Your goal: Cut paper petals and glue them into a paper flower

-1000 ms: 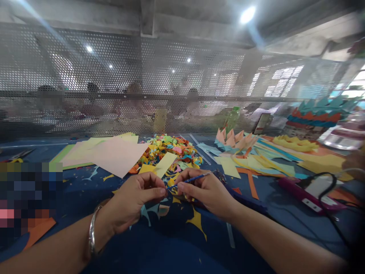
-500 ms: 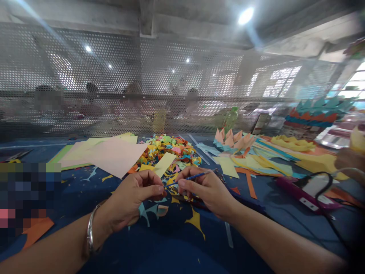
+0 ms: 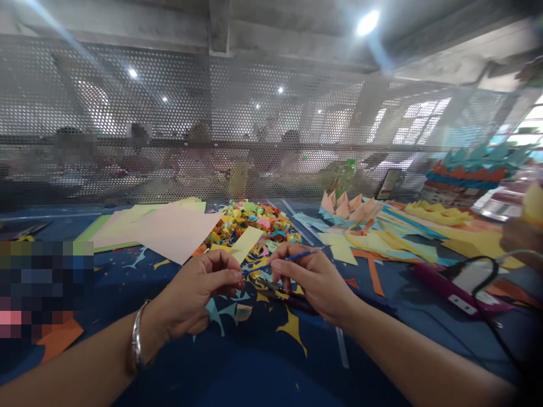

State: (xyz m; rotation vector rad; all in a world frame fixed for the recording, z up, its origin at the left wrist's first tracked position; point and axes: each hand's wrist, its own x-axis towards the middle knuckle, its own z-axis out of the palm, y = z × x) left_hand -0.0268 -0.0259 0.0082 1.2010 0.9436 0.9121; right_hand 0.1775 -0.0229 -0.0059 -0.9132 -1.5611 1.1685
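Observation:
Both my hands meet over the dark blue table [image 3: 237, 373]. My left hand [image 3: 199, 294], with a metal bangle on its wrist, is closed, its thumb and fingers pinched at the near tip of a thin blue stick [image 3: 292, 259]. My right hand [image 3: 314, 280] is closed round the same stick, which points away to the right. What sits between the left fingertips is too small to make out. Yellow and teal paper scraps [image 3: 292, 330] lie under the hands.
Pink and yellow paper sheets [image 3: 165, 229] lie at the back left. A heap of coloured paper bits [image 3: 258, 223] sits behind the hands. Folded paper flowers [image 3: 348, 206], yellow strips and a magenta glue gun [image 3: 458, 288] with a black cord are at right. A perforated metal screen [image 3: 254, 124] closes the far side.
My hands have stayed in nearly the same spot. The right hand has shifted a little up and right, and the blue stick now tilts slightly higher.

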